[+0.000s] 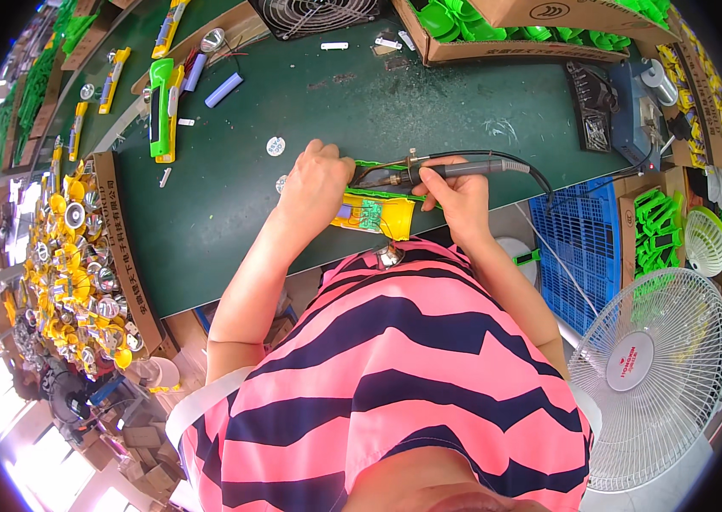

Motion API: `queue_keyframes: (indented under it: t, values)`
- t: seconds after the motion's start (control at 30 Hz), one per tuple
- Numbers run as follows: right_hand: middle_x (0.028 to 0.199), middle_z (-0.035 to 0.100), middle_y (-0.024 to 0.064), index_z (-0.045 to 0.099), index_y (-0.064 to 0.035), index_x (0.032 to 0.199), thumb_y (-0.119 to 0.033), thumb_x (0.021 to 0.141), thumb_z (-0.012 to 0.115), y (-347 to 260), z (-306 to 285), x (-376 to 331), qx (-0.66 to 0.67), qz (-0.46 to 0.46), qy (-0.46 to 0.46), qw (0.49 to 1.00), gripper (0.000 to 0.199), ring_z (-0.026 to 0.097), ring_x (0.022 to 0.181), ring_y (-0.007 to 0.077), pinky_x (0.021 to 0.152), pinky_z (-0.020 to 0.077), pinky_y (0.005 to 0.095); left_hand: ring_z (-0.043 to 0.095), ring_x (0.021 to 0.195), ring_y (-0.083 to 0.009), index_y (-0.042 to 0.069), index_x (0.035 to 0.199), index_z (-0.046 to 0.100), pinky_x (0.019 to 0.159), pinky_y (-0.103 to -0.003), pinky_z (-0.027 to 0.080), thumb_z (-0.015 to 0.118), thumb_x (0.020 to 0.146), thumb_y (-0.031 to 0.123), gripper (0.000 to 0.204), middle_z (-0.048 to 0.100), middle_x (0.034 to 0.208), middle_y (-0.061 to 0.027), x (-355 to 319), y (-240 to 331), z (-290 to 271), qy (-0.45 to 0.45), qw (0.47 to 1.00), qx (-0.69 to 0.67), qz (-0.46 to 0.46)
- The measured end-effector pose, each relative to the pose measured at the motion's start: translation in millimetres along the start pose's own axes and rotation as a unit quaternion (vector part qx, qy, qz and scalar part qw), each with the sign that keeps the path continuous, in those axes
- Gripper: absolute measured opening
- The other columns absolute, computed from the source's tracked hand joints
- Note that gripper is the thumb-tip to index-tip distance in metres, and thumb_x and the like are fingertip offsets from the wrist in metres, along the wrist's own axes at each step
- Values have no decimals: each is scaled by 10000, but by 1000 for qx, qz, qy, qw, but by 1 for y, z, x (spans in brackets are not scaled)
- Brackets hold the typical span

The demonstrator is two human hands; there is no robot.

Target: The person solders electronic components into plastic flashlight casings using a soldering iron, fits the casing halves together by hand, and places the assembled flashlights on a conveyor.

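Right hand (463, 200) pinching soldering iron (470, 167) over green shell (391, 195), left hand (317, 183) curled at its left end (can't tell what's pinched), yellow shell (397, 215) along its near side, we should keep the iron off both shells.

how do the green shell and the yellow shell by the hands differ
The green shell has the soldering iron reaching over it; the yellow shell bears a green circuit board. The green shell lies farther from the striped shirt, the yellow shell nearer. Both lie side by side.
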State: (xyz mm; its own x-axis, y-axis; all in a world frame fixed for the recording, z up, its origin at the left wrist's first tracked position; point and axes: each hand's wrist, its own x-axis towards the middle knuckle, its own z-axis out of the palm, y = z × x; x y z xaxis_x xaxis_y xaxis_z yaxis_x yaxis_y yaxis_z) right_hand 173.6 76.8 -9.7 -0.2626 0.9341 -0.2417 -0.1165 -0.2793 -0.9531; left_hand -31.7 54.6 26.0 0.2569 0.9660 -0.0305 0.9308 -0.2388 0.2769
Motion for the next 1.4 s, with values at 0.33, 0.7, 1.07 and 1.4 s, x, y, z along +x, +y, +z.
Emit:
queue_keyframes:
  t: [0.33, 0.7, 1.07, 1.4]
  values:
    - [730, 610, 121, 538, 49, 953, -61, 815, 603, -8, -13, -3, 47, -95, 39, 994, 189, 579, 579, 127, 491, 456, 221, 505, 768, -276, 23, 659, 605, 684, -363, 439, 536, 694, 45, 81, 528, 711, -123, 14, 1, 0, 10, 1000, 12, 2]
    - [1022, 602, 95, 499, -56, 1067, -127, 706, 694, -5, -37, -26, -364, -325, -22, 873, 416, 540, 1021, 262, 989, 300, 506, 503, 729, -280, 41, 615, 593, 661, -378, 427, 553, 666, 64, 68, 521, 668, -116, -5, -2, 8, 38, 998, 43, 29]
    - [1114, 542, 111, 472, -78, 1132, -110, 664, 688, -3, -46, -17, -380, -299, -41, 874, 516, 510, 1078, 264, 1033, 204, 513, 494, 748, -252, 80, 559, 598, 646, -358, 404, 580, 626, 113, 76, 514, 678, -85, 6, 3, 9, 67, 991, 118, 19]
    - [1053, 614, 63, 440, -59, 1113, -80, 683, 690, -4, -40, -11, -388, -306, -22, 869, 498, 562, 1000, 243, 1041, 198, 496, 498, 817, -239, 69, 897, 644, 735, -344, 407, 571, 664, 36, 247, 530, 868, -66, -13, 24, -39, 126, 983, -70, 115]
